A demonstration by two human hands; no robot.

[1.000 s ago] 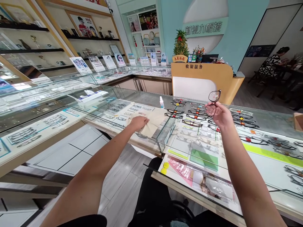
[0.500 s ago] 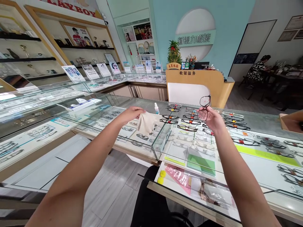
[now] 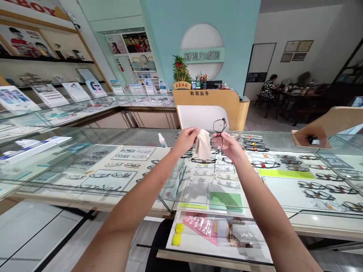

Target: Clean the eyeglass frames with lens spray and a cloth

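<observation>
A beige cleaning cloth hangs from my left hand, pinched between thumb and fingers. Just to its right, my right hand grips a pair of dark-framed eyeglasses, held upright with one lens above the other. A small gap separates the cloth from the eyeglasses. Below both hands, rows of eyeglasses rest on the glass counter, partly hidden by the cloth and hands. Left of my left hand stands a white spray bottle with a blue label.
More eyeglasses spread across the counter at right, near a wooden stand. An open drawer below holds yellow round items and a pink packet. A person sits at a far table. A cashier desk stands ahead.
My left hand has carried the cloth rightward, close to the eyeglasses in my right hand. The camera view has turned to the right.
</observation>
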